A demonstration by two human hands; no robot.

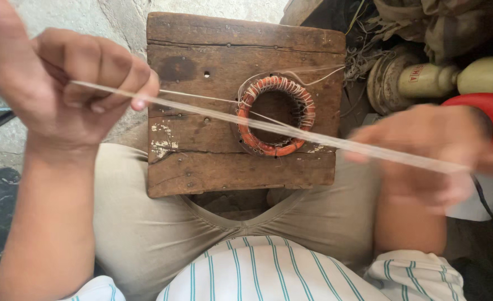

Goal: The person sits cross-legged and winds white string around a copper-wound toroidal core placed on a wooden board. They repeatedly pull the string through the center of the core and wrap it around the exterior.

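A ring-shaped copper coil [275, 115], orange-red with white binding thread on its upper part, lies on a worn wooden block [213, 56] between my knees. My left hand [68, 83] is raised at the left, fingers closed on white thread [313, 136] that stretches taut across the coil toward the right. My right hand [430, 156] is blurred at the right edge of the block and grips the same thread's other end. A thinner strand runs from my left hand down to the coil.
A red-and-white object [489, 120] sits by my right wrist. Behind it lie a cream cylindrical part [441, 78], tangled wire [363, 56] and dark clutter. Rough concrete floor [79, 17] shows at the upper left.
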